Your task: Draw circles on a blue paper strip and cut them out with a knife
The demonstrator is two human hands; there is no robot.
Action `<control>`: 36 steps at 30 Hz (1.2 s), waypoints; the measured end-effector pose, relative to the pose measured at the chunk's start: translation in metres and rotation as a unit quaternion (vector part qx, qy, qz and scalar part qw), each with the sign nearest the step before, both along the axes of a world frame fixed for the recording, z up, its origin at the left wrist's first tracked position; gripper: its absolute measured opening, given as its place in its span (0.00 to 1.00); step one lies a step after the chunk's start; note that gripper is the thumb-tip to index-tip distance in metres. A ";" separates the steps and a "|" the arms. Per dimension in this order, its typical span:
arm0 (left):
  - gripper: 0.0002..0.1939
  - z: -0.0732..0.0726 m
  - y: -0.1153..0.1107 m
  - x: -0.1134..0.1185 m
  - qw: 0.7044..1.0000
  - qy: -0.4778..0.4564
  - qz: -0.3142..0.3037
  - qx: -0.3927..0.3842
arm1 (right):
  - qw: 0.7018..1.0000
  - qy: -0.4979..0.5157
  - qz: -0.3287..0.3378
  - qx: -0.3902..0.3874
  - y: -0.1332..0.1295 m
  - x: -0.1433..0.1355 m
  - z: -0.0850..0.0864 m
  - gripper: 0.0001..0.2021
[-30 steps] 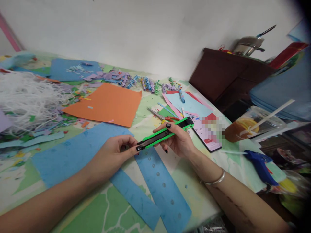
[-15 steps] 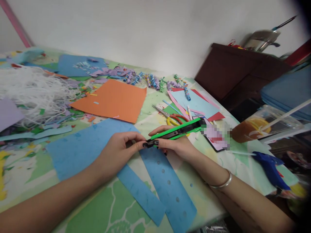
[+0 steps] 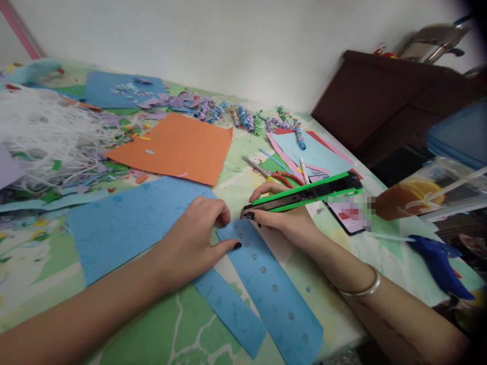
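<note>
My right hand [image 3: 291,223] is closed around a green and black utility knife [image 3: 308,193], whose blade end points left. Below it lies a blue paper strip [image 3: 277,309] with a row of small round grey marks. My left hand [image 3: 192,235] holds nothing; its thumb is spread away from the curled fingers and reaches over the strip's upper left edge. Whether the thumb touches the paper I cannot tell. Partly beneath my left hand are a narrower blue strip [image 3: 232,312] and a larger blue sheet [image 3: 122,230].
Scissors [image 3: 262,167], a phone [image 3: 348,215] and a blue glue gun [image 3: 437,263] lie to the right, near a cup of brown drink [image 3: 411,195]. Behind are an orange sheet [image 3: 178,147] and curled paper pieces [image 3: 243,117]. White strings [image 3: 53,137] and scraps fill the left.
My left hand has let go near the knife's blade end and moved apart, its thumb now lower over the strip. The right hand with the utility knife has shifted slightly right.
</note>
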State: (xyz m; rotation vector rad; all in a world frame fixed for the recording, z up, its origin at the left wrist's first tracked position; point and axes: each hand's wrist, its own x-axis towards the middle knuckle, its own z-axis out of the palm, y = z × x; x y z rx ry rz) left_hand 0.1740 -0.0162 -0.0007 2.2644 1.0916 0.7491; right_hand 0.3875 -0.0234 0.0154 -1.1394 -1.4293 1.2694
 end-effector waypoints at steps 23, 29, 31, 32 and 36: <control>0.11 -0.006 0.004 -0.006 0.991 0.004 -0.021 0.130 | 0.978 -0.148 0.127 0.080 0.008 0.000 -0.003 0.07; 0.10 -0.005 0.004 -0.007 0.991 0.011 -0.022 0.134 | 0.976 -0.160 0.132 0.072 0.008 -0.001 0.000 0.07; 0.10 -0.006 0.004 -0.007 0.991 0.013 -0.020 0.134 | 0.975 -0.166 0.132 0.070 0.008 -0.001 0.000 0.06; 0.10 -0.006 0.004 -0.007 0.991 0.014 -0.020 0.134 | 0.975 -0.166 0.134 0.070 0.008 -0.001 0.000 0.06; 0.09 -0.006 0.004 -0.006 0.991 0.019 -0.023 0.132 | 0.974 -0.160 0.145 0.075 0.008 0.001 -0.001 0.06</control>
